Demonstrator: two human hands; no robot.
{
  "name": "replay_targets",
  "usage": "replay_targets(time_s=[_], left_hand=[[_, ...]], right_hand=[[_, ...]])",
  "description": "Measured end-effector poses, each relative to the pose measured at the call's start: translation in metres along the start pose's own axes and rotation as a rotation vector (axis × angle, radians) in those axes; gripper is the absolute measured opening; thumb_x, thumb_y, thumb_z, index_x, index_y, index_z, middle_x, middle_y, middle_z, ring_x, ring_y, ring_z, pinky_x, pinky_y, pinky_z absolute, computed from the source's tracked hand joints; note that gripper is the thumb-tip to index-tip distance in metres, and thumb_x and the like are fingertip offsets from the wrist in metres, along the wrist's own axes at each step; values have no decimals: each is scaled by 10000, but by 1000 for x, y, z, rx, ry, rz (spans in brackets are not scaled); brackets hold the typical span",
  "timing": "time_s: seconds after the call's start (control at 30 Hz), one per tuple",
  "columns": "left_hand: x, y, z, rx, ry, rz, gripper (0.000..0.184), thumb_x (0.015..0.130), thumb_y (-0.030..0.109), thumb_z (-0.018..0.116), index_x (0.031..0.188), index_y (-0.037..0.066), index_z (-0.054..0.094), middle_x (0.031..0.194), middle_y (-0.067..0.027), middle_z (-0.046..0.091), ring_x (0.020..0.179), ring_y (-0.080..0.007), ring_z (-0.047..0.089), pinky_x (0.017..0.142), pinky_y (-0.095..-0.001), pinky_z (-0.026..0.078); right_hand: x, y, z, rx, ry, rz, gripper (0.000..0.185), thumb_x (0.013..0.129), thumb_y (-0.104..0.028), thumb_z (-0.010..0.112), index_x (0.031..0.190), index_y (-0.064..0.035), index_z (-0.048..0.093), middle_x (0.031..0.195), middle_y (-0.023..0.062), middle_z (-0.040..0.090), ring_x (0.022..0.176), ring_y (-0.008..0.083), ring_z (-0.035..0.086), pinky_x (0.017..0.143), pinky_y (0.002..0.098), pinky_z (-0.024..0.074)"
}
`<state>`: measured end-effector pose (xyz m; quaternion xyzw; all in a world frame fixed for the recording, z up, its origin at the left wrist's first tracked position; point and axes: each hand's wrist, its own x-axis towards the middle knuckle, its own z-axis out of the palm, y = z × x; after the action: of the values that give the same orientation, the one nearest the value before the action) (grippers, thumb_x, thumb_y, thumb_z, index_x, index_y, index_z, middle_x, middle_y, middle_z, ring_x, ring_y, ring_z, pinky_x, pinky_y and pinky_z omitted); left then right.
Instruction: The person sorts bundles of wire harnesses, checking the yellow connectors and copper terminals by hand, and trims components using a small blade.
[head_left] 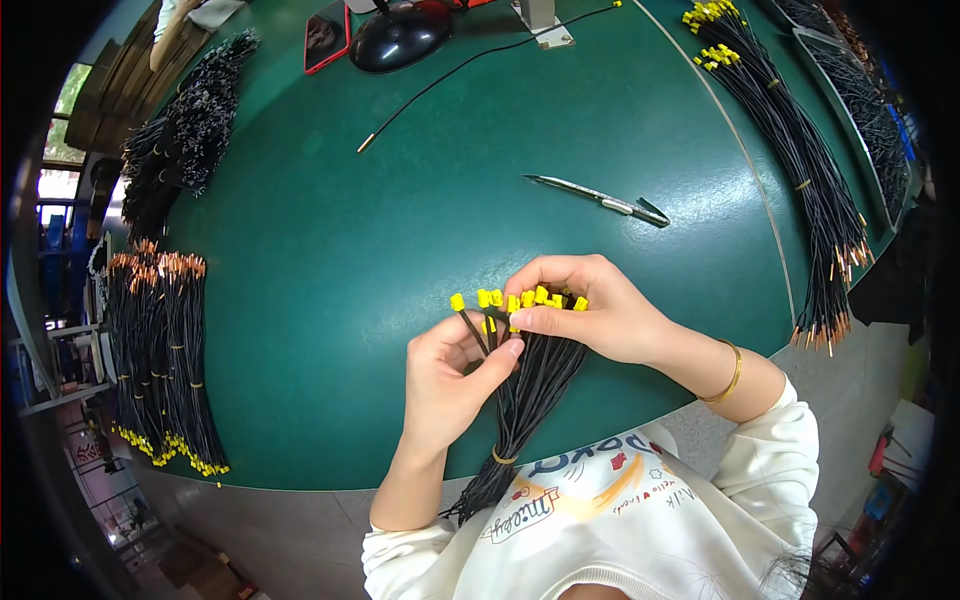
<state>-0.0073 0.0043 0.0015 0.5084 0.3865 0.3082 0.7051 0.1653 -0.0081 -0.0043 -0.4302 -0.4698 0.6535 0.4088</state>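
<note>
Near the edge of the table (330, 220), my hands are together on a cable bundle (538, 385): right hand (618, 318) pinching among the yellow tips (541, 294), left hand (443, 380) closed round some strands (473, 332), probably to steady them. Band (504, 459) below likely stops spreading. Thin tool (610, 202) lies beyond, seemingly parked within reach.

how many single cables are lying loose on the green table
1: a black cable across the far part of the green table, yellow end to the right of the metal bracket, copper end nearer the middle. More may hide under the held bundle.
</note>
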Motion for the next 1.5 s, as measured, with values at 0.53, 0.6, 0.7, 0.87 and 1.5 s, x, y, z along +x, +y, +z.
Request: replay_targets(time_s=[0.53, 0.6, 0.7, 0.87, 1.5], left_hand=[[0, 2, -11, -202, -73, -101, 126, 729, -49, 571, 854, -35, 563, 807, -58, 586, 699, -79, 543, 614, -193, 443], [0, 1, -12, -196, -67, -90, 122, 726, -51, 574, 847, -35, 565, 805, -55, 585, 698, -76, 539, 612, -191, 439], [-1, -1, -11, -123, -35, -93, 113, 720, -62, 579, 830, -37, 566, 806, -48, 579, 694, -64, 528, 611, -183, 426], [-1, 2, -1, -97, 16, -21, 105, 721, -70, 578, 823, -43, 565, 810, -45, 574, 710, -60, 523, 632, -182, 420], [0, 6, 0, -58, 115, 21, 68, 737, -32, 552, 804, -29, 559, 728, -58, 561, 634, -113, 531, 585, -234, 435]], right_hand=[[3, -1, -1, 56, -63, -150, 198, 777, -91, 569, 951, -7, 526, 815, 28, 561, 778, 81, 522, 726, 225, 412], [1, -2, 1, 29, -49, -158, 217, 762, -85, 583, 955, -7, 524, 816, 29, 562, 781, 82, 525, 728, 225, 413], [1, -2, 2, -22, -24, -175, 259, 732, -73, 611, 964, -7, 520, 818, 31, 565, 786, 84, 531, 732, 225, 415], [0, -1, 2, -9, -14, -149, 270, 714, -40, 599, 970, -13, 517, 828, 42, 567, 789, 90, 534, 736, 229, 420], [-3, -3, 5, -27, 59, -73, 131, 777, -40, 555, 897, 2, 526, 793, 15, 546, 716, 50, 491, 648, 195, 408]])
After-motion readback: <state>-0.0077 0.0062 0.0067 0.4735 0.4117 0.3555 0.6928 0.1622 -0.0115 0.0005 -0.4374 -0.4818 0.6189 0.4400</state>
